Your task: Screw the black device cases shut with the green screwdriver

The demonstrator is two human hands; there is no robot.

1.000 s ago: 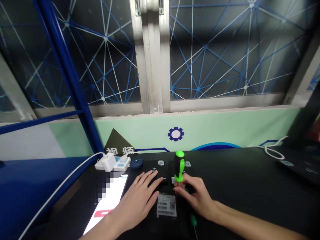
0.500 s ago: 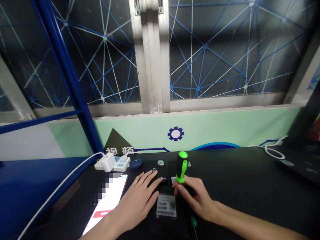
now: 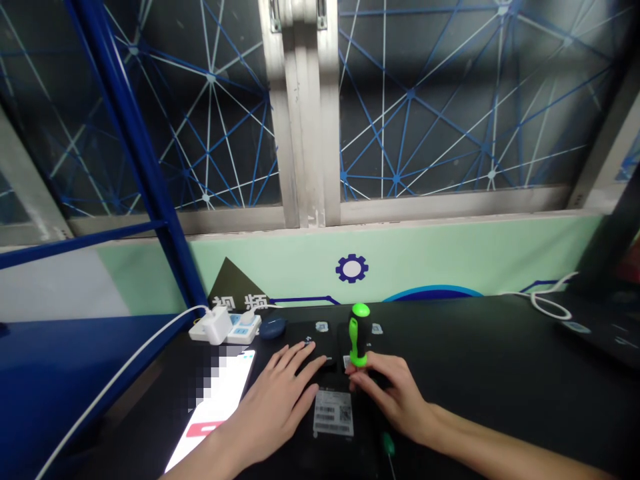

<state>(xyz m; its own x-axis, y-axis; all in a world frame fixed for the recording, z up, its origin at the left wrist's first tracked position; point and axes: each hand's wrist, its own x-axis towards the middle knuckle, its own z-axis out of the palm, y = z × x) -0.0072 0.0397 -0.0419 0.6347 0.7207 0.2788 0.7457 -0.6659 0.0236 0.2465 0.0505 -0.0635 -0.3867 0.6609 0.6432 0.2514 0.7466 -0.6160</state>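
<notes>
You've got your right hand (image 3: 395, 393) closed in around the foot of a green-and-black screwdriver (image 3: 359, 333), its handle standing upright above your fingers. The shaft is hidden behind them, so I can't quite tell where the tip lands. Your left hand (image 3: 273, 400) is open, fingers spread, gripping nothing, with the fingertips resting on the dark top of a black box (image 3: 333, 381). Right between your hands, a white barcode label (image 3: 333, 413) sits on that box. Just below your right hand, a small green part (image 3: 387, 443) lies on the black table (image 3: 475, 373). Up ahead you have a white power strip (image 3: 245, 327) with a charger (image 3: 217, 325) plugged in, and a dark blue earbud case (image 3: 273, 327) just beside it. Off to your left, a lit phone (image 3: 215, 407) lies near your left wrist.
</notes>
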